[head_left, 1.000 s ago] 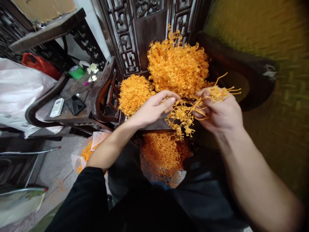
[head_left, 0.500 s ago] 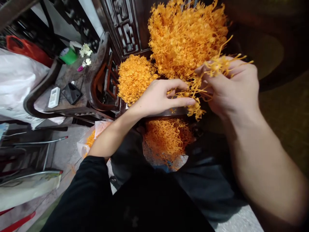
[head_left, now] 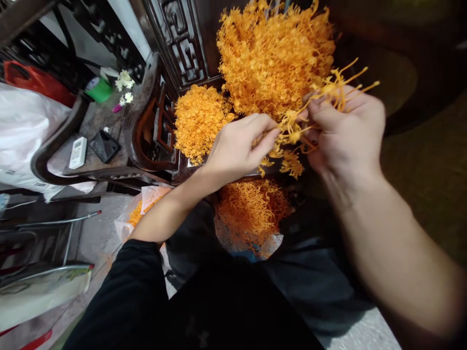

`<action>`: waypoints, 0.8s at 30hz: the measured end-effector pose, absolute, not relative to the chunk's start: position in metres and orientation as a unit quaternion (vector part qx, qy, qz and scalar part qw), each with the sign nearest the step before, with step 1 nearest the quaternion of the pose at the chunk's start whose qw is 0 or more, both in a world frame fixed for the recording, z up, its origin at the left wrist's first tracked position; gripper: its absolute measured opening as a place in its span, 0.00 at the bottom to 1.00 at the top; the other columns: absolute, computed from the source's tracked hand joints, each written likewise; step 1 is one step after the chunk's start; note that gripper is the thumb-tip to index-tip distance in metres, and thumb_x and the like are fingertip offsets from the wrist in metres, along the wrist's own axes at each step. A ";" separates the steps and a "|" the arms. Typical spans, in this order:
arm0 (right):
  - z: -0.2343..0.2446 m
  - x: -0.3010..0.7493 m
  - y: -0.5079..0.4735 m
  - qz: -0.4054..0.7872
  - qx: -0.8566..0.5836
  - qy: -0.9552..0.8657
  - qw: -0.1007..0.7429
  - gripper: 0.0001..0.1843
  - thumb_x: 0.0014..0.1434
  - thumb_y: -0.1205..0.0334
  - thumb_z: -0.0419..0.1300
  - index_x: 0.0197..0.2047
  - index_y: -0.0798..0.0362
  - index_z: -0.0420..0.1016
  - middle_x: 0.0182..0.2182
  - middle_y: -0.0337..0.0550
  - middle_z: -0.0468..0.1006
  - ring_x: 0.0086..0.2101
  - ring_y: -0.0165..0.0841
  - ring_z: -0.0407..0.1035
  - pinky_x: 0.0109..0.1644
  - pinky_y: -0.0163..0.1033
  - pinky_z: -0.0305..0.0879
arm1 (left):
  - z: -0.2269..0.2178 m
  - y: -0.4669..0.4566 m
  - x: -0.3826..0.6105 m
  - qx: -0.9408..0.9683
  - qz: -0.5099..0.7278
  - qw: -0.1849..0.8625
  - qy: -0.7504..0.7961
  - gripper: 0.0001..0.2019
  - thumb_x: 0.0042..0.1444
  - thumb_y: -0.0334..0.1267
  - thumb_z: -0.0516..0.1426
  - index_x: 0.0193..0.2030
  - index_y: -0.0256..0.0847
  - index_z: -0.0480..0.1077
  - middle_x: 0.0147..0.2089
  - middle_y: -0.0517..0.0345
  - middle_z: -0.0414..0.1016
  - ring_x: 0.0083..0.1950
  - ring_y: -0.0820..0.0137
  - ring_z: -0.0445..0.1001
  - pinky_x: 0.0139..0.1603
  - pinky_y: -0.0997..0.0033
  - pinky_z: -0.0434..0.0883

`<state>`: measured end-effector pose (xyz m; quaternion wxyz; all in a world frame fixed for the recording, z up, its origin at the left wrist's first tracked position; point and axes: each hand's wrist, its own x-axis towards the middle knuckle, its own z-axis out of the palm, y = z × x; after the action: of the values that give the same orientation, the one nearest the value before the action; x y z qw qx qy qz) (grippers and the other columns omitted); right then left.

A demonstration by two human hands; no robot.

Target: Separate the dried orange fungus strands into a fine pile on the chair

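My right hand is closed round a small bunch of orange cordyceps, its thin strands poking out between thumb and fingers. Close to its left side, my left hand pinches the end of the same tangle with thumb and forefinger. Behind both hands rises a large heap of orange cordyceps. A smaller, shorter-cut heap lies left of it on the dark wooden seat. Below, between my legs, loose orange strands fill a container lined with clear plastic.
A carved wooden armrest stands at the left. On the wooden surface beyond lie a white remote, a black holder, a green roll and small flowers. A plastic bag with orange pieces sits on the floor.
My left thumb and forefinger have closed from apart to a pinch on the tangle. My right hand keeps its hold; the view has shifted slightly.
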<state>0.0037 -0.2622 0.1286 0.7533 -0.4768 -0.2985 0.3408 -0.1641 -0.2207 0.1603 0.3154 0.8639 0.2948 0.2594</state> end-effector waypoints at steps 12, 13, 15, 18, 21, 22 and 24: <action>0.137 0.042 -0.266 0.389 -0.426 -0.293 0.762 0.14 0.49 0.59 0.74 0.35 0.52 0.75 0.23 0.33 0.71 0.16 0.22 0.50 0.20 0.37 0.38 | 0.171 -0.211 -0.174 0.714 0.252 0.575 0.308 0.11 0.68 0.45 0.49 0.34 0.44 0.58 0.29 0.60 0.68 0.23 0.76 0.57 0.24 0.70 0.57; 0.138 0.038 -0.268 0.396 -0.420 -0.307 0.756 0.16 0.46 0.57 0.76 0.35 0.52 0.76 0.23 0.34 0.72 0.16 0.22 0.51 0.20 0.37 0.38 | 0.170 -0.209 -0.173 0.691 0.263 0.592 0.320 0.12 0.68 0.45 0.48 0.33 0.45 0.57 0.31 0.59 0.70 0.22 0.77 0.54 0.22 0.70 0.54; 0.139 0.028 -0.270 0.401 -0.419 -0.315 0.751 0.18 0.44 0.54 0.77 0.33 0.52 0.76 0.22 0.36 0.73 0.16 0.22 0.52 0.21 0.38 0.36 | 0.169 -0.206 -0.171 0.671 0.281 0.603 0.326 0.11 0.67 0.43 0.47 0.33 0.45 0.56 0.35 0.55 0.75 0.21 0.78 0.53 0.21 0.70 0.53; 0.140 0.019 -0.269 0.404 -0.425 -0.317 0.746 0.19 0.43 0.54 0.78 0.31 0.52 0.76 0.22 0.37 0.73 0.17 0.23 0.53 0.21 0.38 0.37 | 0.166 -0.207 -0.169 0.676 0.287 0.597 0.322 0.06 0.65 0.39 0.50 0.38 0.43 0.63 0.37 0.56 0.78 0.21 0.78 0.54 0.21 0.71 0.54; 0.142 0.013 -0.269 0.405 -0.430 -0.329 0.737 0.20 0.44 0.51 0.78 0.31 0.52 0.75 0.22 0.38 0.72 0.18 0.24 0.53 0.21 0.37 0.39 | 0.164 -0.209 -0.168 0.724 0.299 0.532 0.322 0.09 0.67 0.39 0.50 0.45 0.43 0.70 0.34 0.59 0.76 0.23 0.76 0.60 0.25 0.71 0.60; 0.142 0.011 -0.269 0.403 -0.433 -0.331 0.735 0.21 0.44 0.51 0.78 0.31 0.51 0.74 0.22 0.38 0.72 0.18 0.24 0.53 0.21 0.37 0.39 | 0.162 -0.211 -0.168 0.753 0.308 0.487 0.319 0.10 0.68 0.41 0.50 0.46 0.43 0.72 0.35 0.58 0.76 0.26 0.75 0.65 0.28 0.70 0.63; 0.142 0.006 -0.269 0.393 -0.441 -0.324 0.739 0.20 0.45 0.51 0.77 0.29 0.51 0.72 0.22 0.37 0.71 0.18 0.23 0.52 0.21 0.37 0.40 | 0.160 -0.215 -0.167 0.816 0.315 0.371 0.313 0.13 0.69 0.47 0.54 0.44 0.42 0.74 0.38 0.55 0.78 0.35 0.70 0.73 0.38 0.67 0.69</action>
<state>0.0063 -0.2694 0.1422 0.7388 -0.4412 -0.3244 0.3928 -0.1668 -0.2149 0.1598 0.3711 0.8158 0.3127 0.3148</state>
